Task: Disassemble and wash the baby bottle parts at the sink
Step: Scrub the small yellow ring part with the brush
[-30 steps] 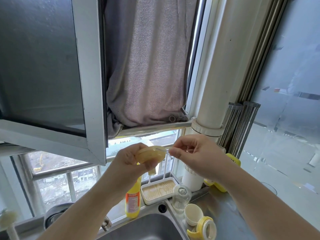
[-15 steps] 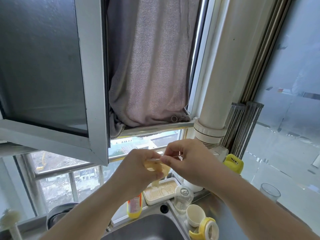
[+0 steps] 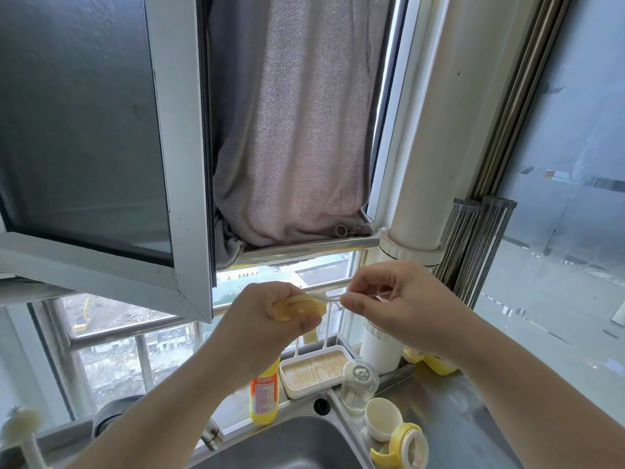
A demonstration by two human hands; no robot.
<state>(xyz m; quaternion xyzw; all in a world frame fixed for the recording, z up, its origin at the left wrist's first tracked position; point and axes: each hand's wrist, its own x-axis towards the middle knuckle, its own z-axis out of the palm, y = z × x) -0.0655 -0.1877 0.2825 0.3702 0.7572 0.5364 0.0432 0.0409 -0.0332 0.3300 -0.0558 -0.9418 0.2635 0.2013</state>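
Observation:
My left hand (image 3: 267,319) is raised in front of the window, closed around a soft yellowish silicone nipple (image 3: 299,308). My right hand (image 3: 402,306) pinches a thin clear straw tube (image 3: 358,297) whose left end meets the nipple. Below, on the steel counter at the sink's right corner, a clear bottle body (image 3: 358,384) stands upside down. Next to it sit a cream cup-shaped cap (image 3: 382,418) and a yellow screw collar with handles (image 3: 406,446).
The steel sink (image 3: 287,445) lies at the bottom centre, a yellow-orange detergent bottle (image 3: 264,390) and a white tray (image 3: 314,370) behind it. A bottle brush (image 3: 20,431) stands at far left. An open window frame (image 3: 182,211) and hanging towel (image 3: 291,130) are above.
My hands were apart, closed together at the nipple, and have drawn apart again, the right one now further right with the clear tube stretched out from the nipple. The view has shifted slightly.

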